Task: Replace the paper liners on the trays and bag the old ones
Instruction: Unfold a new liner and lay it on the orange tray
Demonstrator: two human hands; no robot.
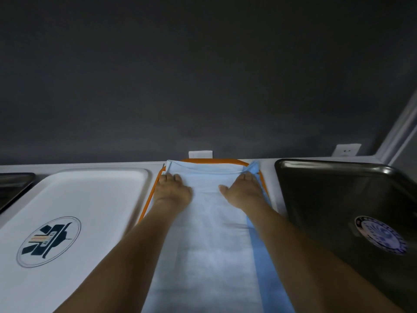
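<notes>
An orange-rimmed tray point(150, 195) lies in the middle of the counter, covered by a pale blue paper liner point(209, 240) with a darker blue strip along its right side. My left hand point(172, 188) lies flat on the liner near the tray's far left corner. My right hand point(242, 188) presses flat near the far right corner, fingers reaching the folded far edge. Both arms stretch over the liner.
A white tray point(94, 190) with a round dark logo sits to the left. A black tray point(334, 199) with a round sticker sits to the right. Another dark tray point(13, 188) shows at the far left edge. A dark wall with white sockets point(346, 150) stands behind.
</notes>
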